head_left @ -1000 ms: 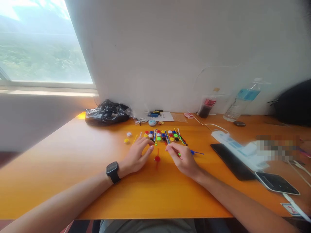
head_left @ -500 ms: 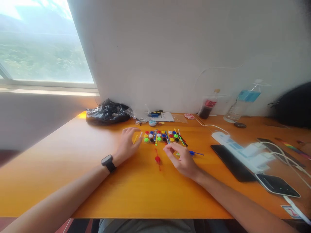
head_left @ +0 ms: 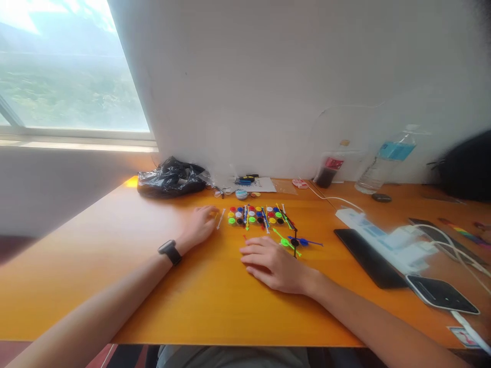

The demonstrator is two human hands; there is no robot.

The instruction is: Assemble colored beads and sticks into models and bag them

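Note:
At the left end of the small parts, my left hand point(head_left: 199, 225) has its fingers drawn together at a yellow plastic arrow point(head_left: 216, 215), mostly hidden by the fingertips. A white arrow point(head_left: 221, 219) lies just right of it. My right hand point(head_left: 274, 263) rests palm down with fingers stretched out over the red spinner, of which only a red tip point(head_left: 244, 237) shows. Beyond that hand lie a green spinner point(head_left: 284, 242), a black spinner point(head_left: 294, 242) and a blue spinner point(head_left: 304, 242). Coloured round discs point(head_left: 251, 213) stand in three groups with arrows between them.
Farther back are a black plastic bag point(head_left: 169, 179), a small round tin point(head_left: 241, 194) and a paper sheet point(head_left: 264, 184). To the right are a cola bottle point(head_left: 328, 172), a water bottle point(head_left: 387, 158), a white power strip point(head_left: 368, 235) and a black phone point(head_left: 368, 258).
My left hand has closed in at the yellow arrow. The right hand has moved left and down over the red spinner, its fingers now flatter, uncovering the green and black spinners.

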